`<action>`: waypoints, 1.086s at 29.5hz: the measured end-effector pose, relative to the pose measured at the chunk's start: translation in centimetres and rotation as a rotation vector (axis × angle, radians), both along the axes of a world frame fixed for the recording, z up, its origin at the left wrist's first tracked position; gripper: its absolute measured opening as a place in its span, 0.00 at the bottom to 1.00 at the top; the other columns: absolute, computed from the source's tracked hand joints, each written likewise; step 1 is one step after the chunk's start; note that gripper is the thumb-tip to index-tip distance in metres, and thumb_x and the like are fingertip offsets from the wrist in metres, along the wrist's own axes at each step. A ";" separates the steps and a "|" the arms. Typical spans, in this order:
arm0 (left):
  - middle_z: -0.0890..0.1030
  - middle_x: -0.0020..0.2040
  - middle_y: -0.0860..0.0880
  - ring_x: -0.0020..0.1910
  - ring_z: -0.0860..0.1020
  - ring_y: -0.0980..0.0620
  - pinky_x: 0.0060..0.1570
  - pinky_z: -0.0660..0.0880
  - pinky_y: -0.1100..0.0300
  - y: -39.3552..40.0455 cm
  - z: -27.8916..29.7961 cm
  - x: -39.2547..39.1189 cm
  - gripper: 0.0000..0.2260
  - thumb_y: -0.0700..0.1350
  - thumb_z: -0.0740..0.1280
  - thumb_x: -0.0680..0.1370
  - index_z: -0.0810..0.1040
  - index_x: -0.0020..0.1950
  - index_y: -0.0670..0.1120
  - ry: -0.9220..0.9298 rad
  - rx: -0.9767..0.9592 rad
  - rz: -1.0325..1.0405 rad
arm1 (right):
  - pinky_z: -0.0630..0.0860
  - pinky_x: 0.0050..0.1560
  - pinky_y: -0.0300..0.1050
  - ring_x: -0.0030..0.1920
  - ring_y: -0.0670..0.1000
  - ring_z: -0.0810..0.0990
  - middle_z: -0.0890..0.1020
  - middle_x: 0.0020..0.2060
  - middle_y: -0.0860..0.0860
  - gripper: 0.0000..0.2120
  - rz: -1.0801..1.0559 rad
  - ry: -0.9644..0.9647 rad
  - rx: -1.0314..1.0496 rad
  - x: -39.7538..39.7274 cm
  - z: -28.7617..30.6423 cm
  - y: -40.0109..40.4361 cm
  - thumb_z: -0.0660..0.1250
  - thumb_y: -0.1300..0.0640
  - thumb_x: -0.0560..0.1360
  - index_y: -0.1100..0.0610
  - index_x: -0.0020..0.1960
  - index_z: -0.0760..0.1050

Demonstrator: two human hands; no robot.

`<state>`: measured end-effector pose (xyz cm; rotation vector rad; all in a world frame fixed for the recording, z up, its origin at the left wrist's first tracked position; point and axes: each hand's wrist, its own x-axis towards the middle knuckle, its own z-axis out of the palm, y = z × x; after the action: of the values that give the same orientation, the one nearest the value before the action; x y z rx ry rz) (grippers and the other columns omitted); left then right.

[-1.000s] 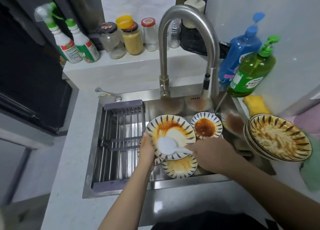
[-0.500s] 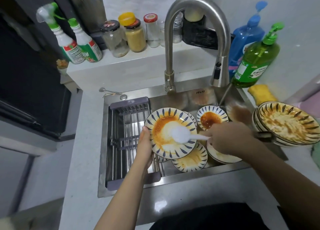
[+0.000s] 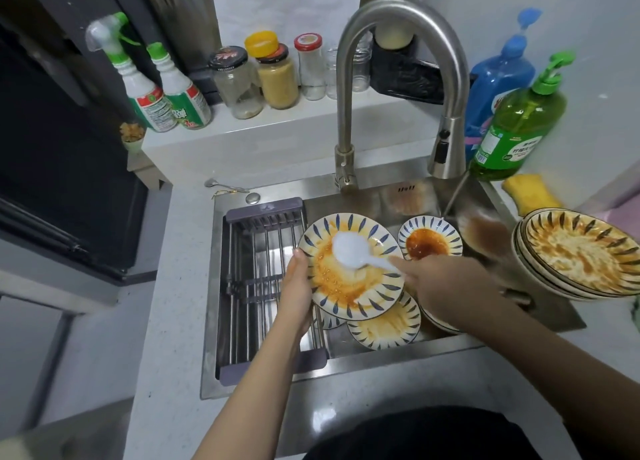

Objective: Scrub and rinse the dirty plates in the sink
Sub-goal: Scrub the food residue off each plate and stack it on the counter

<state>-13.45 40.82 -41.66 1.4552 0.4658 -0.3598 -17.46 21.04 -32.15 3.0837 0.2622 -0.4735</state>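
Setting: stainless steel sink (image 3: 388, 350) set in pale speckled tabletop (image 3: 166, 321); grey wire drying rack (image 3: 258, 286) at left.
Held plate: round glazed plate, blue dashes, orange sauce (image 3: 349, 283), tilted above the basin.
Left hand (image 3: 297, 297): grasps plate's left rim.
Right hand (image 3: 450, 286): clenched on white plastic scrubbing brush (image 3: 353, 250), head on plate.
Handling: judged stiff, breakable, greasy-slick; grip by rim.
Pending: dirty striped plates (image 3: 429, 241) below.

My left hand (image 3: 297, 291) and right hand (image 3: 450, 288) are bare, forearms unsleeved; a dark garment (image 3: 415, 435) covers my torso below the sink (image 3: 346, 366).
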 end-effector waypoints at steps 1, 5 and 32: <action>0.73 0.68 0.46 0.65 0.73 0.45 0.65 0.71 0.44 -0.2 0.1 0.1 0.30 0.64 0.49 0.79 0.65 0.74 0.47 -0.011 0.016 -0.002 | 0.66 0.27 0.36 0.31 0.43 0.69 0.70 0.33 0.44 0.24 0.057 0.019 0.026 -0.5 -0.2 0.6 0.52 0.60 0.81 0.43 0.75 0.56; 0.78 0.62 0.44 0.57 0.78 0.47 0.57 0.77 0.50 0.2 0.0 0.4 0.25 0.59 0.51 0.82 0.69 0.71 0.45 -0.019 -0.038 0.080 | 0.67 0.31 0.36 0.33 0.43 0.71 0.72 0.35 0.45 0.24 0.121 0.139 -0.029 -1.4 0.7 -1.6 0.55 0.58 0.80 0.40 0.72 0.61; 0.80 0.60 0.42 0.58 0.80 0.43 0.60 0.75 0.42 -1.7 0.3 0.2 0.27 0.63 0.54 0.79 0.74 0.65 0.44 0.054 -0.067 0.062 | 0.65 0.25 0.37 0.29 0.43 0.67 0.69 0.32 0.45 0.26 0.037 0.018 -0.067 1.1 -0.1 -2.4 0.53 0.62 0.78 0.44 0.73 0.59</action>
<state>-13.30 39.15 -41.35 1.3654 0.5357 -0.3627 -16.36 18.68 -32.21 3.0055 0.2973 -0.4985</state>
